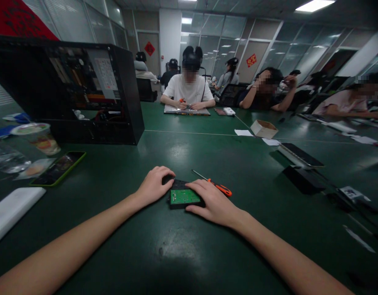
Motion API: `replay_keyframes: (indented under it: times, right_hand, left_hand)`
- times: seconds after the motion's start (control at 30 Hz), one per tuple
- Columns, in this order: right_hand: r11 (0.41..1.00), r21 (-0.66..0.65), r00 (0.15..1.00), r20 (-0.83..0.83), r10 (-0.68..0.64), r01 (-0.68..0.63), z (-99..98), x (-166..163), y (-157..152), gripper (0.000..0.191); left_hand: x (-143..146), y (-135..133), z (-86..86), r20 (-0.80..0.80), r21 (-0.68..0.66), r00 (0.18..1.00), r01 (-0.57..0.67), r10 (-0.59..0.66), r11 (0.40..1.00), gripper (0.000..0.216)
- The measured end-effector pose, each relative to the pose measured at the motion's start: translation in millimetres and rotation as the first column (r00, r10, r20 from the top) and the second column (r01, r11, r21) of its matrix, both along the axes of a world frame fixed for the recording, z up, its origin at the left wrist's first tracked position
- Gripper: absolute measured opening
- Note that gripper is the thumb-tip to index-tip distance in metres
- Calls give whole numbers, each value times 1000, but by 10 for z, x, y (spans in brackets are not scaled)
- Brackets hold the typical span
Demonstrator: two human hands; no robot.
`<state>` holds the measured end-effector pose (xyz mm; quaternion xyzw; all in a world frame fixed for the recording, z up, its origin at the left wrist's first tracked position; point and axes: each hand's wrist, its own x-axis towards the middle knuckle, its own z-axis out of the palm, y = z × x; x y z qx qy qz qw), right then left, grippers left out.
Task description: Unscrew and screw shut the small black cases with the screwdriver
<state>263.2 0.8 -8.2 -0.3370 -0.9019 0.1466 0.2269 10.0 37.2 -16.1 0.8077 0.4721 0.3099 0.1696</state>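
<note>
A green circuit board [184, 197] sits in a shallow black case [176, 206] on the table in front of me. My right hand [212, 200] grips the case's right end, thumb at the near side and fingers over the far side. Just behind the case lies a flat black cover [181, 184], partly hidden by my fingers. My left hand [156, 184] has its thumb and curled fingers closed on the cover's left end. Beyond my right hand rests a screwdriver [221, 188] with an orange and black handle, its shaft pointing away to the left.
A black computer case [127, 94] stands open-sided at the left, near a lidded cup [43, 139], a phone [60, 168] and a white box [13, 211]. On the right are a small open box [264, 128], a dark device [301, 155] and cables. Across the table a person [190, 88] works.
</note>
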Motion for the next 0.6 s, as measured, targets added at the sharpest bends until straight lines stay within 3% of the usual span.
replay_keyframes:
  times: [0.17, 0.4, 0.5, 0.6]
  right_hand:
    - [999, 35, 1000, 23, 12, -13, 14, -102, -32, 57]
    - [999, 32, 999, 52, -12, 10, 36, -137, -147, 46]
    - [995, 96, 999, 40, -10, 6, 85, -17, -212, 44]
    - [970, 207, 992, -48, -119, 126, 132, 281, -270, 42]
  left_hand:
    - [-13, 33, -36, -89, 33, 995, 43, -40, 999, 14]
    - [-42, 48, -67, -78, 40, 996, 48, -44, 998, 12]
    - [-49, 10, -65, -62, 45, 997, 44, -42, 998, 12]
    - [-55, -37, -55, -40, 48, 998, 42, -40, 998, 14]
